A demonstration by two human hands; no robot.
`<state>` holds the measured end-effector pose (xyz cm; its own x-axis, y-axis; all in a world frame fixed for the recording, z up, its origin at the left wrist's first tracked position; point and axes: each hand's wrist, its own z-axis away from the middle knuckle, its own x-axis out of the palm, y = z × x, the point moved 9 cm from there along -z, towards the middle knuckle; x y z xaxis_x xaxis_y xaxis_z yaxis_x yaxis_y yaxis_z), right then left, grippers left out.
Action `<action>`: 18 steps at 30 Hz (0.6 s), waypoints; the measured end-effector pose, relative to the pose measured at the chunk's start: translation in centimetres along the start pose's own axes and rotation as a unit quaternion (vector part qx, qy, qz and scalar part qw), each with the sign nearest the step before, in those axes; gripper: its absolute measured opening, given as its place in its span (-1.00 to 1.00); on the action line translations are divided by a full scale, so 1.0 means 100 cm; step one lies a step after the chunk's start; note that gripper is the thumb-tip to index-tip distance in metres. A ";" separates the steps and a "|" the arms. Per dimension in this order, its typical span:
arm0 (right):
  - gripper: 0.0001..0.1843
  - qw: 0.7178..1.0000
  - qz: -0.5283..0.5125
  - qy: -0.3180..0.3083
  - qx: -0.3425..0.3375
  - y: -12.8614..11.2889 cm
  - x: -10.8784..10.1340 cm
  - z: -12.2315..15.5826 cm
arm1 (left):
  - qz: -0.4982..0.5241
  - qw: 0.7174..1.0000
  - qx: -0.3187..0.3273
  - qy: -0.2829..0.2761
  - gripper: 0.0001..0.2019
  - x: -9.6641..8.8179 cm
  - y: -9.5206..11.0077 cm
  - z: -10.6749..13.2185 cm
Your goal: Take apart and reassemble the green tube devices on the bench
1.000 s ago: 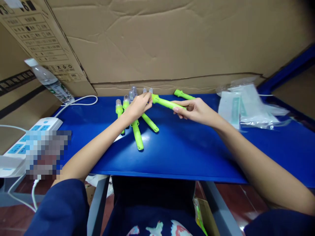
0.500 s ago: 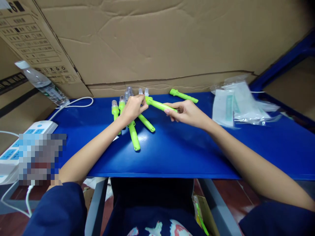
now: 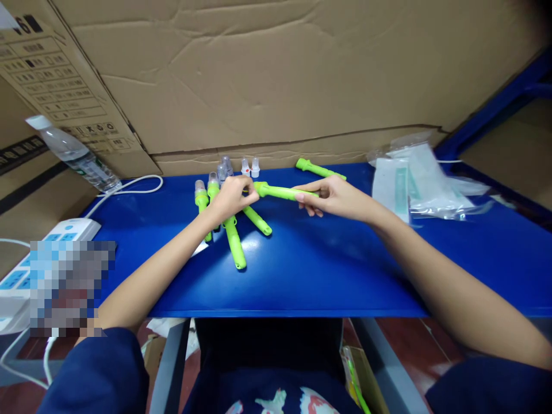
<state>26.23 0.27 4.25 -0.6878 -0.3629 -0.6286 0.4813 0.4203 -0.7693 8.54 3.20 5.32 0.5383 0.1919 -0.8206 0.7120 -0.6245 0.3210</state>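
Note:
A lime-green plastic stick [image 3: 282, 192] is held nearly level above the blue table, between my two hands. My right hand [image 3: 334, 198] grips its right end between thumb and fingers. At its wider left end, my left hand [image 3: 235, 198] has thumb and forefinger pinched together; any small part between them is hidden. Below and beside my left hand lie several similar green sticks [image 3: 235, 244], some topped with clear caps [image 3: 213, 178]. Behind that hand stand loose clear caps [image 3: 225, 165] and two small white pieces with clear tips [image 3: 255, 167].
Another green stick [image 3: 319, 168] lies at the back by the cardboard wall [image 3: 276, 80]. Clear plastic packets [image 3: 431, 181] are on the right. A water bottle [image 3: 77, 152], a white cable [image 3: 146, 177] and a power strip [image 3: 73, 230] occupy the left.
The stick has turned closer to level, and my right hand has shifted slightly right along with its end. My left hand stays pinched at the other end. The view has tilted slightly.

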 end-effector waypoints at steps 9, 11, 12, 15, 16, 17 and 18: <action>-0.44 0.999 -0.032 -0.019 0.011 -0.005 -0.010 0.005 | 0.150 0.988 -0.011 -0.041 -0.56 -0.002 -0.002 -0.006; -0.41 0.999 -0.040 -0.024 0.014 -0.006 -0.011 0.006 | 0.174 0.984 -0.011 -0.036 -0.53 -0.003 -0.005 -0.008; -0.39 0.999 -0.045 -0.024 0.015 -0.005 -0.012 0.007 | 0.192 0.981 -0.010 -0.038 -0.53 -0.003 -0.006 -0.008; -0.35 0.998 -0.061 -0.014 0.014 0.000 -0.018 0.007 | 0.231 0.972 -0.012 -0.044 -0.56 -0.004 -0.005 -0.006; -0.34 0.998 -0.065 -0.009 0.014 0.003 -0.020 0.007 | 0.230 0.972 -0.012 -0.046 -0.58 -0.005 -0.005 -0.005; -0.33 0.998 -0.067 -0.005 0.015 0.006 -0.022 0.007 | 0.221 0.974 -0.012 -0.047 -0.60 -0.006 -0.004 -0.004; -0.34 0.998 -0.068 0.000 0.015 0.008 -0.024 0.007 | 0.208 0.977 -0.010 -0.049 -0.62 -0.007 -0.003 -0.004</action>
<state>28.58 0.90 5.06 -0.7475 -0.4159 -0.5179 0.3990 0.3421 -0.8507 8.15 3.55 5.96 0.7375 -0.1498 -0.6585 0.4499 -0.6182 0.6445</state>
